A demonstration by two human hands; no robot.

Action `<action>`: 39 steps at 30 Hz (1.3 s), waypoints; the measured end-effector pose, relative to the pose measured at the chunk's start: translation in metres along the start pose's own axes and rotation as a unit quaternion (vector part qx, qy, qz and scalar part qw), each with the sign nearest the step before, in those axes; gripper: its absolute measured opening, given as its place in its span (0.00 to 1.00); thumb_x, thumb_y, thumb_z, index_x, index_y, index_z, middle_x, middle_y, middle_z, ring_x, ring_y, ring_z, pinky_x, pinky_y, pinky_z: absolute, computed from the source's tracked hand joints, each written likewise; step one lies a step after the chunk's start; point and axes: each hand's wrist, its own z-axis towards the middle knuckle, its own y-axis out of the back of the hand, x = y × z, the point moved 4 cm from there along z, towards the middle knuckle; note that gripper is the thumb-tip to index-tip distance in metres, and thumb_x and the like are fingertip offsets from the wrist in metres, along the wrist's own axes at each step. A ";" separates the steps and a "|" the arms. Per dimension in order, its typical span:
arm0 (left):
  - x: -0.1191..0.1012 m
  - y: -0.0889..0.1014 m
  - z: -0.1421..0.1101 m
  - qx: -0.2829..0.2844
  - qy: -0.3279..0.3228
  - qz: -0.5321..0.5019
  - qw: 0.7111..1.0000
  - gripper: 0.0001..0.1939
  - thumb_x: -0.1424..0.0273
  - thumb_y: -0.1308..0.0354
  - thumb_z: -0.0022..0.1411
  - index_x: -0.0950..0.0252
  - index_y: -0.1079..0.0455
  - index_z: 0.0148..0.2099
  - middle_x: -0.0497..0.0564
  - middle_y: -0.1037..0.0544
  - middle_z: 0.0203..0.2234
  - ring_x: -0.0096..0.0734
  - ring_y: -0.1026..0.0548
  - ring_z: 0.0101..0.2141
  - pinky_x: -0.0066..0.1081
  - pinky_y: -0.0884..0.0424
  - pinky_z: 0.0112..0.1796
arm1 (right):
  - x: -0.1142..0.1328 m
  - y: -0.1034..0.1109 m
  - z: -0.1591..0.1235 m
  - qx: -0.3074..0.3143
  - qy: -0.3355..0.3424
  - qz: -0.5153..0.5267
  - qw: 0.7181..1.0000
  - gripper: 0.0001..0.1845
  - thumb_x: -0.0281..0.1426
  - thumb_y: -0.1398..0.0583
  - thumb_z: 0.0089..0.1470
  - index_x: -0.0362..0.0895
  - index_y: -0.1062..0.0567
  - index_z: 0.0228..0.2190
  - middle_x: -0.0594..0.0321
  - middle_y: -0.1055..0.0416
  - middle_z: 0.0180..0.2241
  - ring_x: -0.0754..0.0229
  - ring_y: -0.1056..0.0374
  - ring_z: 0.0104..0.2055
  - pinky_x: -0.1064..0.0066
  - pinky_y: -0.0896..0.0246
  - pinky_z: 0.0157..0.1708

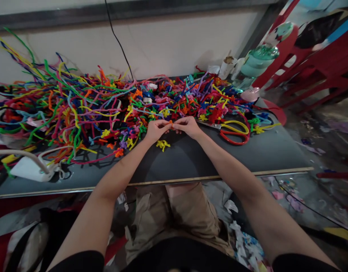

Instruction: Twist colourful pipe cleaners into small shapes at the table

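Observation:
My left hand [156,130] and my right hand [188,126] meet over the dark table, fingertips pinched together. Between them is a small orange pipe cleaner piece [171,124], mostly covered by the fingers. Just below my left hand lies a yellow pipe cleaner flower [163,145]. To the right of my right hand rest scissors [233,132] with one yellow and one red handle loop. Behind both hands spreads a heap of small twisted pipe cleaner flowers [185,107] in many colours.
Long loose pipe cleaners [74,102] pile up at the left. A white power strip [32,169] sits at the front left of the table [174,166]. A green plastic bottle [255,64] and a paper cup [227,68] stand back right, near red chairs [312,75]. Scraps litter the floor.

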 end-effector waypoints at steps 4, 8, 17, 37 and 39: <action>0.001 0.001 0.001 0.003 -0.012 0.003 1.000 0.20 0.54 0.35 0.51 0.68 0.27 0.28 0.49 0.24 0.20 0.23 0.29 0.18 0.24 0.30 0.22 | 0.001 -0.001 0.001 -0.003 -0.010 -0.016 1.000 0.21 0.47 0.30 0.37 0.39 0.20 0.23 0.62 0.26 0.19 0.68 0.36 0.17 0.76 0.42 0.15; 0.004 0.000 0.003 -0.003 -0.022 0.034 0.999 0.18 0.56 0.37 0.54 0.67 0.27 0.30 0.49 0.25 0.20 0.23 0.30 0.20 0.24 0.31 0.23 | 0.003 -0.003 0.002 -0.005 -0.014 -0.022 1.000 0.23 0.49 0.31 0.38 0.40 0.21 0.24 0.62 0.27 0.20 0.69 0.36 0.17 0.77 0.43 0.14; 0.009 0.003 0.007 -0.036 -0.033 0.049 0.998 0.16 0.60 0.37 0.55 0.67 0.25 0.40 0.52 0.20 0.31 0.29 0.24 0.31 0.30 0.26 0.36 | 0.002 -0.002 0.005 -0.028 -0.003 0.009 1.000 0.24 0.49 0.30 0.36 0.40 0.21 0.25 0.62 0.26 0.21 0.69 0.35 0.18 0.78 0.42 0.14; 0.011 -0.002 0.007 0.056 -0.025 -0.007 0.998 0.14 0.61 0.38 0.59 0.66 0.28 0.41 0.50 0.22 0.29 0.25 0.26 0.27 0.27 0.27 0.33 | 0.000 0.000 0.003 0.000 -0.044 0.010 0.999 0.25 0.51 0.30 0.35 0.41 0.23 0.21 0.65 0.30 0.18 0.69 0.37 0.18 0.77 0.44 0.14; 0.009 -0.002 0.007 0.061 -0.029 -0.005 0.998 0.13 0.61 0.37 0.58 0.67 0.27 0.39 0.50 0.22 0.28 0.25 0.26 0.27 0.27 0.27 0.33 | 0.000 0.001 0.004 0.003 -0.044 0.009 0.999 0.24 0.50 0.30 0.35 0.40 0.23 0.21 0.65 0.29 0.18 0.69 0.37 0.18 0.77 0.44 0.15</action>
